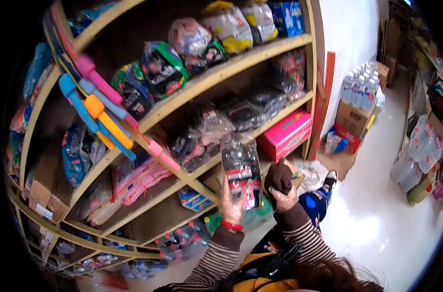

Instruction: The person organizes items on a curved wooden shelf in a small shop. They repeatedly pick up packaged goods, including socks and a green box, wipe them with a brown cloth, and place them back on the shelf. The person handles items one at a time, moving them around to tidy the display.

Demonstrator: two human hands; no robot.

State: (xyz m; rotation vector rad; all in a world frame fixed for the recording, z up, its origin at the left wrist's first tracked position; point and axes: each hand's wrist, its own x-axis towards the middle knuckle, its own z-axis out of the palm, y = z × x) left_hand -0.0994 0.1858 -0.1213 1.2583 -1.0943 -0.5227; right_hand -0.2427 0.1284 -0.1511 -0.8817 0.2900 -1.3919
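Observation:
My left hand [230, 208], in a thin clear glove, grips a clear plastic package [239, 160] with dark contents and a red band, held upright before the shelves. In my right hand [286, 199], also gloved, is a bundled dark brown cloth [280, 177], its fingers closed around the lower part. The cloth is just right of the package, and its exact kind does not show. Behind the package, more plastic-wrapped dark items [241, 109] lie along the middle shelf.
A bright pink box [288, 134] sits right of the package. Skipping-rope-like coloured handles [92, 109] hang at the left. Bagged goods [163, 70] fill the upper shelf. Bottled water [360, 87] stands on a carton [354, 117] beside the glossy floor [365, 219].

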